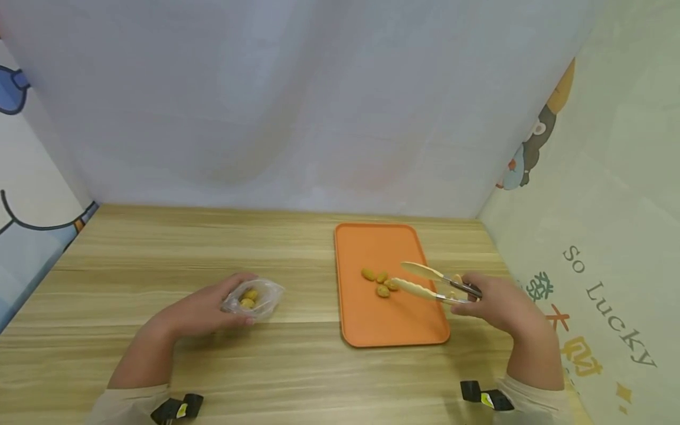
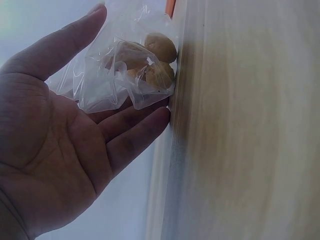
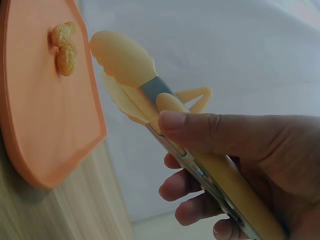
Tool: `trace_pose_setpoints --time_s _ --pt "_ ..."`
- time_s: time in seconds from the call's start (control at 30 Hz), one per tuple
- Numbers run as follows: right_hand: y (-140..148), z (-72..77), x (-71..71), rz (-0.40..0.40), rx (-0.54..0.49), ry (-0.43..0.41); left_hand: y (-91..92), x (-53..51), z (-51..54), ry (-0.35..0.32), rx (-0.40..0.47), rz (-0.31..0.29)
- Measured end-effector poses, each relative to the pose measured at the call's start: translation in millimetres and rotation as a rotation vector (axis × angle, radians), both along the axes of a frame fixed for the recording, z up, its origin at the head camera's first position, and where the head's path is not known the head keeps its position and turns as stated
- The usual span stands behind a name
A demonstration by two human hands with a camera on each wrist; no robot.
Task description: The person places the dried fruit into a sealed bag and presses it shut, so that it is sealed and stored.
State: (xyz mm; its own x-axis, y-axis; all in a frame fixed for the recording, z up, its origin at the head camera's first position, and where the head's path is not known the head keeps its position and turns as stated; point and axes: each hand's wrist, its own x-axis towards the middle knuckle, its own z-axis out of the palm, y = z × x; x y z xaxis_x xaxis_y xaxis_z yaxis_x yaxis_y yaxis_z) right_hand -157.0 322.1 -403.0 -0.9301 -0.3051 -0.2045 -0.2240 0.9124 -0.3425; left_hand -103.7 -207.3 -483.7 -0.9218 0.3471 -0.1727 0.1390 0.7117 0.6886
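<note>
I watch the left hand (image 1: pixel 209 307) on the wooden table (image 1: pixel 276 372), its thumb and fingers curved round a clear plastic bag (image 1: pixel 271 299) with yellowish-brown lumps (image 1: pixel 248 303) inside. On my right, the right hand (image 1: pixel 502 302) grips a pair of tongs (image 1: pixel 417 289), thumb on one arm and fingers curled at the other, their pale tips parted above the orange tray (image 1: pixel 374 327); more small pieces (image 1: pixel 382 291) cluster on the tray by those tips, though I cannot tell whether they touch.

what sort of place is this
Probably a small staged filming or practice booth, not a real kitchen: a wood-grain table, a plain pale backdrop behind it, and a side wall printed with a cartoon and "So Lucky".
</note>
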Motion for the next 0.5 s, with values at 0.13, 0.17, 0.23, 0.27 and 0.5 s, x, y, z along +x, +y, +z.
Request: trace_pose_setpoints --time_s 0.13,0.17,0.23,0.27,0.5 --pt "0.5 -2.0 1.6 -0.009 0.025 -0.005 0.2 -0.7 -2.9 0.011 -0.002 0.001" --pt "0.8 -2.4 1.7 -0.008 0.033 -0.004 0.2 -1.0 -3.7 0.011 -0.002 0.001" --pt "0.4 -2.8 1.8 -0.009 0.046 -0.003 0.3 -1.5 -5.0 0.007 0.0 0.003" --pt "0.2 -3.0 1.7 -0.009 0.054 -0.002 0.2 -1.7 -5.1 0.004 0.002 0.004" --pt "-1.9 -5.9 0.2 -0.002 0.081 -0.011 0.5 -1.5 -5.9 0.007 0.015 0.001"
